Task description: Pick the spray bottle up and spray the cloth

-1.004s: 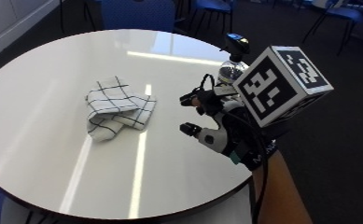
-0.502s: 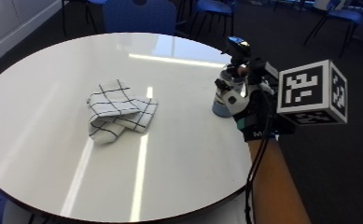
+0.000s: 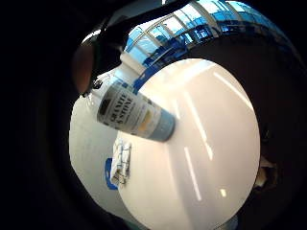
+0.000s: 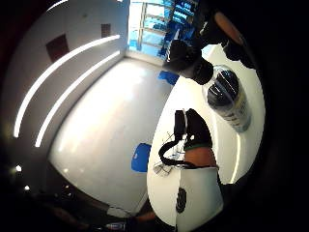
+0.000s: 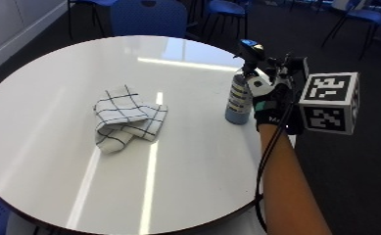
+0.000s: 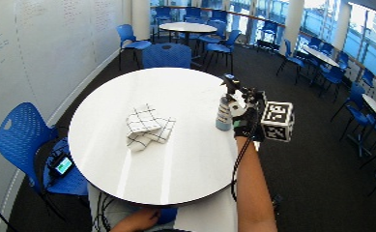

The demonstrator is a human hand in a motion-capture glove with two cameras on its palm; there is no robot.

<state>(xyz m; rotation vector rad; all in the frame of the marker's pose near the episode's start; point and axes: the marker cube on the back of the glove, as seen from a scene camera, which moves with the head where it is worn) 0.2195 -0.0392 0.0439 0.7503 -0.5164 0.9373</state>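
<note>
In the outside view, a spray bottle [image 5: 239,100] with a light-blue body and black trigger head stands upright on the round white table [image 5: 59,88], near its right edge. My gloved right hand [image 5: 272,105] is right beside the bottle, on the side away from the cloth, fingers straight at the level of its neck. I cannot see them wrapped round it. A white cloth with dark checks [image 5: 126,117] lies folded mid-table, well apart from the bottle. The little finger side palm view shows the bottle [image 3: 134,115] close by and the cloth [image 3: 121,162] beyond. The wide view shows the bottle [image 6: 224,113], hand [image 6: 244,116] and cloth [image 6: 148,126].
The table's rim [image 6: 175,200] runs just right of the bottle. Blue chairs stand around: one behind the table [image 5: 148,17], one at its left [image 6: 20,140]. More tables and chairs fill the room beyond.
My hand has travelled from the table's near-right edge up to the bottle's side. The bottle and the cloth have stayed where they were.
</note>
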